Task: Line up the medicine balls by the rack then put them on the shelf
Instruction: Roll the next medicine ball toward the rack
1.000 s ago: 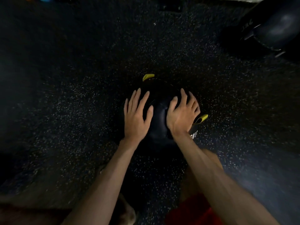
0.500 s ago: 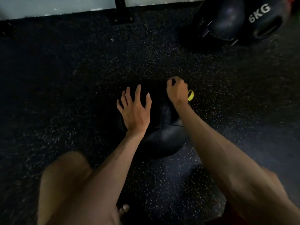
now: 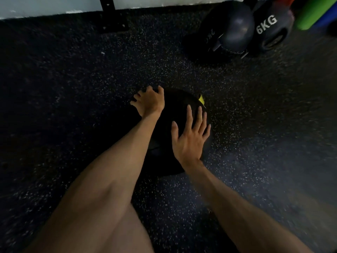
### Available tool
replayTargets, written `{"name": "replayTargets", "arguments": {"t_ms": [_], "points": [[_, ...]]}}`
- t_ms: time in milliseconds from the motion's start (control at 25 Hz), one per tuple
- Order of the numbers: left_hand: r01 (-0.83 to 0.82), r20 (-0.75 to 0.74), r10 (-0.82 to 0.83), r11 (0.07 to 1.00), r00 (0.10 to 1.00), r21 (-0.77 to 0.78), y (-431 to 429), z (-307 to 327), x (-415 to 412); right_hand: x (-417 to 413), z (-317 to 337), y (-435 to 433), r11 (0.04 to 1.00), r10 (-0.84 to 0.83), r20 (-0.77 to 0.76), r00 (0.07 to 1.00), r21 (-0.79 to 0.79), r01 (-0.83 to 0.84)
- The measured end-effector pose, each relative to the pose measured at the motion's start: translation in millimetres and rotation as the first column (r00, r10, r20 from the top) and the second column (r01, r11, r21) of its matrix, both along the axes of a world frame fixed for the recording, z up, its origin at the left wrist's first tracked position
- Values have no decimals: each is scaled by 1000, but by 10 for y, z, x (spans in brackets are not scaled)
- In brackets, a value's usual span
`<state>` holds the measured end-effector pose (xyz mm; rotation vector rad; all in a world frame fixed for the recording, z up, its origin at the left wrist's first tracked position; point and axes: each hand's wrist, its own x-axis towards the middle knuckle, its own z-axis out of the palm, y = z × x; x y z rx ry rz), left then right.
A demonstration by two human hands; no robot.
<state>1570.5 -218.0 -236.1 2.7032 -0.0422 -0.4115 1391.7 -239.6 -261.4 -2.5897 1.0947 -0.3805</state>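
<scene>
Single head-worn wide-angle view, looking forward and down from above, left hand [image 3: 149,104] and right hand [image 3: 189,141] close at centre on ball [image 3: 177,108], floor [image 3: 73,88] filling frame, wall [image 3: 45,6] at top edge

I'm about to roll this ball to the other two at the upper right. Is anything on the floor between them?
Nothing visible does. Only bare speckled floor lies between the black medicine ball, under the left hand and right hand, and the 6KG ball and the dark ball beside it.
</scene>
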Motion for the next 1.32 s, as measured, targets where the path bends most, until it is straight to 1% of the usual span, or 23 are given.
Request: {"name": "replayTargets", "arguments": {"t_ms": [40, 120, 160, 240, 320, 400, 440, 480, 560, 640, 720, 800, 920, 960, 1000, 1080, 1160, 1240, 1320], "points": [[-8, -33, 7, 1000, 999, -3, -61, 6, 83, 115, 0, -72, 1000, -6, -15, 1000, -15, 6], [11, -58, -11, 1000, 998, -11, -233, 20, 265, 329, -13, -240, 1000, -28, -15, 1000, 6, 28], [37, -72, -40, 998, 997, -43, -311, 35, 356, 413, -26, -324, 999, -45, -9, 999, 16, 45], [109, -65, -120, 981, 991, -161, -393, 72, 501, 596, -36, -506, 998, -65, -4, 998, 12, 65], [210, 37, -207, 942, 978, -263, -341, 60, 514, 792, -43, -686, 995, -94, -5, 996, 23, 94], [276, 235, -221, 932, 947, -234, -160, -34, 297, 1006, -36, -837, 992, -111, -11, 994, 54, 111], [263, 328, -189, 944, 926, -199, -42, -109, 110, 1130, -24, -906, 991, -112, -15, 994, 67, 112], [229, 387, -148, 958, 910, -172, 72, -197, -99, 1264, -8, -986, 990, -112, -13, 994, 82, 113], [176, 425, -93, 971, 900, -161, 233, -360, -488, 1536, 40, -1184, 985, -114, -12, 993, 126, 115], [125, 432, -37, 976, 901, -179, 187, -474, -648, 1763, 77, -1384, 976, -124, -40, 992, 175, 129], [60, 460, 33, 981, 887, -186, -18, -469, -524, 1918, 87, -1554, 966, -122, -60, 991, 223, 132], [32, 508, 44, 990, 860, -140, -253, -443, -318, 2046, 123, -1751, 956, -92, -30, 995, 275, 97], [1, 522, 38, 997, 852, -74, -492, -413, -49, 2095, 243, -1951, 934, 37, 11, 999, 354, -39], [-13, 510, 31, 999, 860, -40, -561, -380, 81, 2032, 246, -1924, 934, 76, 5, 997, 349, -73], [-26, 491, 35, 999, 871, -25, -640, -320, 252, 1909, 213, -1839, 947, 98, -1, 995, 306, -94], [-51, 421, 69, 997, 904, -54, -815, -159, 667, 1588, 14, -1600, 986, 96, 68, 993, 130, -104], [-72, 338, 101, 993, 936, -98, -982, -62, 1037, 1414, -182, -1462, 995, 98, 170, 981, -22, -95], [-109, 325, 148, 985, 934, -137, -1119, -38, 1240, 1542, -261, -1556, 996, 88, 223, 971, -52, -79], [-134, 358, 189, 976, 914, -173, -1202, -13, 1347, 1729, -257, -1679, 998, 65, 251, 966, -39, -57]]}}
